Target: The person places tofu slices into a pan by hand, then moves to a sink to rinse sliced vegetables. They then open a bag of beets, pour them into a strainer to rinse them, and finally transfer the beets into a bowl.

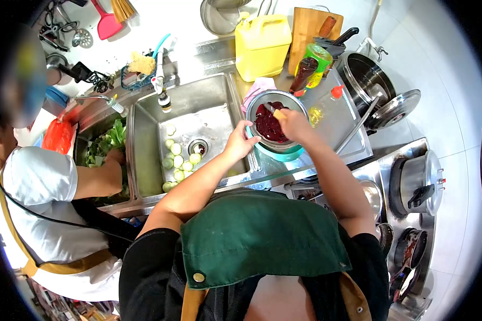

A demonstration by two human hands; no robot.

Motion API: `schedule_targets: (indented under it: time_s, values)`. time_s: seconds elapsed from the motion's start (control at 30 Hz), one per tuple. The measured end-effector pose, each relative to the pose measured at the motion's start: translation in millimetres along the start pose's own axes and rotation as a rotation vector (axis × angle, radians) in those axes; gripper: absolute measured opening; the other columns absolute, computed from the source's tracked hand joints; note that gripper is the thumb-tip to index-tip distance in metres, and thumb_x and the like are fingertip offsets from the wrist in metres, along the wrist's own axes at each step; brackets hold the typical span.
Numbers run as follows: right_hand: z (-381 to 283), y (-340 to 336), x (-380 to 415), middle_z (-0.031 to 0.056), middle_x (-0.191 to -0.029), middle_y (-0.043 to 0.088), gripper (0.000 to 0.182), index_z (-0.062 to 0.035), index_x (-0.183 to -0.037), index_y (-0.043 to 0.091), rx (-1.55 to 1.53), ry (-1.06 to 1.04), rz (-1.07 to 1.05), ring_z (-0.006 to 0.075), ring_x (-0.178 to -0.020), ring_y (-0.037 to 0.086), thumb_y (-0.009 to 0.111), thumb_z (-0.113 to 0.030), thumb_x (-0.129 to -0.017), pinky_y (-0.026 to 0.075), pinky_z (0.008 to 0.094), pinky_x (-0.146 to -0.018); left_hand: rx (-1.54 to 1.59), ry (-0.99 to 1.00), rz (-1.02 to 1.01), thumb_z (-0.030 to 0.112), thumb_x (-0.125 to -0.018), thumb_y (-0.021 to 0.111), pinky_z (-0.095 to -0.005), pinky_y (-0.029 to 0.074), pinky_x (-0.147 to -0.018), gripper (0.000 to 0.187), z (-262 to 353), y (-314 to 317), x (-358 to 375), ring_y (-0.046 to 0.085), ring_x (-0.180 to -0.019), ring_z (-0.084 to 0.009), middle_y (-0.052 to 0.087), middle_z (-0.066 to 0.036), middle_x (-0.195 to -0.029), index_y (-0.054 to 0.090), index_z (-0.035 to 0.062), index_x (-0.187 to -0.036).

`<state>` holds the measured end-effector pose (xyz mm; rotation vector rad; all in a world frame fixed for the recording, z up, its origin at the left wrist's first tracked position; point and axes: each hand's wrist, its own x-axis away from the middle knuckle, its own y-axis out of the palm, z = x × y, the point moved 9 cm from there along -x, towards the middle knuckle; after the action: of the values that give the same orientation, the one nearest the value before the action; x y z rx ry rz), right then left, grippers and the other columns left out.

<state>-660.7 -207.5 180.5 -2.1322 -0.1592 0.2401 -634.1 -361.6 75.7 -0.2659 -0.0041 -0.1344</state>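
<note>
A metal bowl (296, 101) holding dark red pieces (269, 125) sits in a turquoise basin (288, 155) on the steel counter right of the sink. My right hand (296, 126) is closed on the yellow handle of a tool (277, 112), whose metal end reaches into the red pieces. At the bowl's left side, my left hand (242, 141) grips the rim, thumb and fingers around it. A pink cloth (258, 88) lies just behind the bowl.
Round pale green vegetables (179, 160) lie in the sink (203, 112). A co-worker (43, 176) at left reaches into leafy greens (114, 136). Behind stand a yellow jug (262, 48) and bottles (304, 72); at right, a large pot (367, 75) and a pressure cooker (419, 182).
</note>
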Motion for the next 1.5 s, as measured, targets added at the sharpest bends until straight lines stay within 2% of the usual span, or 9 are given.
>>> schedule_targets:
  time_s: [0.23, 0.33, 0.4, 0.6, 0.73, 0.83, 1.07, 1.33, 1.5]
  values:
    - [-13, -22, 43, 0.0147, -0.078, 0.061, 0.018, -0.0102, -0.084, 0.063, 0.241, -0.131, -0.396, 0.0315, -0.077, 0.059, 0.048, -0.018, -0.078, 0.047, 0.0402, -0.067, 0.020, 0.021, -0.002, 0.005, -0.074, 0.066, -0.0229, 0.039, -0.043, 0.044, -6, 1, -1, 0.046, -0.050, -0.0089, 0.046, -0.001, -0.060, 0.038, 0.0057, -0.107]
    - [3, -50, 11, 0.0095, -0.079, 0.062, 0.015, -0.0140, -0.081, 0.063, 0.419, -0.023, -0.160, 0.0249, -0.081, 0.060, 0.049, -0.018, -0.078, 0.048, 0.0350, -0.065, -0.011, 0.032, 0.013, 0.005, -0.073, 0.066, -0.0225, 0.039, -0.043, 0.044, 2, 0, 2, 0.045, -0.050, -0.0087, 0.046, -0.001, -0.060, 0.038, 0.0056, -0.107]
    - [-22, -42, 0, 0.0084, -0.082, 0.062, 0.015, -0.0175, -0.083, 0.064, 0.521, -0.372, -0.003, 0.0229, -0.084, 0.060, 0.050, -0.019, -0.080, 0.048, 0.0322, -0.062, -0.004, 0.003, 0.014, 0.006, -0.073, 0.066, -0.0224, 0.039, -0.043, 0.044, 2, -1, 2, 0.045, -0.050, -0.0083, 0.046, 0.000, -0.060, 0.038, 0.0055, -0.107]
    - [33, -43, -6, 0.0061, -0.080, 0.061, 0.016, -0.0165, -0.083, 0.064, 0.796, 0.046, -0.246, 0.0233, -0.077, 0.060, 0.052, -0.010, -0.074, 0.049, 0.0336, -0.064, -0.017, -0.038, 0.035, 0.014, -0.069, 0.070, -0.0265, 0.041, -0.051, 0.045, 3, -5, 4, 0.047, -0.054, -0.0123, 0.047, -0.002, -0.061, 0.044, 0.0077, -0.106]
    - [23, -58, -8, 0.0055, -0.082, 0.060, 0.017, -0.0145, -0.083, 0.063, 0.836, 0.012, -0.322, 0.0232, -0.080, 0.059, 0.053, -0.008, -0.071, 0.049, 0.0327, -0.067, -0.035, -0.048, 0.022, 0.015, -0.069, 0.070, -0.0267, 0.042, -0.051, 0.045, 12, -6, 7, 0.047, -0.054, -0.0126, 0.048, -0.003, -0.061, 0.044, 0.0078, -0.106]
    - [-22, -39, -14, 0.0063, -0.090, 0.060, 0.022, -0.0168, -0.091, 0.062, 0.652, -0.474, 0.013, 0.0232, -0.085, 0.058, 0.050, -0.010, -0.074, 0.049, 0.0337, -0.068, -0.050, -0.035, 0.028, 0.015, -0.069, 0.070, -0.0270, 0.042, -0.052, 0.045, 7, -6, 4, 0.048, -0.055, -0.0130, 0.048, -0.003, -0.062, 0.045, 0.0078, -0.106]
    - [32, -58, -23, 0.0081, -0.093, 0.060, 0.016, -0.0133, -0.085, 0.063, 0.880, 0.065, -0.295, 0.0244, -0.086, 0.060, 0.049, -0.010, -0.077, 0.050, 0.0351, -0.068, -0.018, -0.045, 0.025, 0.015, -0.069, 0.070, -0.0280, 0.043, -0.053, 0.046, 3, -5, 4, 0.049, -0.056, -0.0145, 0.049, -0.004, -0.062, 0.044, 0.0079, -0.106]
    - [1, -34, -6, 0.0162, -0.079, 0.062, 0.016, -0.0061, -0.081, 0.062, 0.540, -0.161, -0.055, 0.0296, -0.075, 0.061, 0.047, -0.011, -0.079, 0.049, 0.0390, -0.066, -0.046, -0.027, 0.030, 0.016, -0.069, 0.070, -0.0288, 0.043, -0.054, 0.047, -2, -5, 1, 0.050, -0.057, -0.0150, 0.049, -0.005, -0.063, 0.044, 0.0079, -0.107]
    - [9, -40, 31, 0.0187, -0.071, 0.060, 0.016, -0.0028, -0.070, 0.063, 0.546, -0.048, -0.430, 0.0333, -0.072, 0.060, 0.051, -0.014, -0.075, 0.048, 0.0405, -0.064, -0.058, -0.044, 0.030, 0.017, -0.068, 0.071, -0.0289, 0.043, -0.055, 0.047, -2, -5, 1, 0.050, -0.058, -0.0153, 0.050, -0.005, -0.064, 0.044, 0.0078, -0.107]
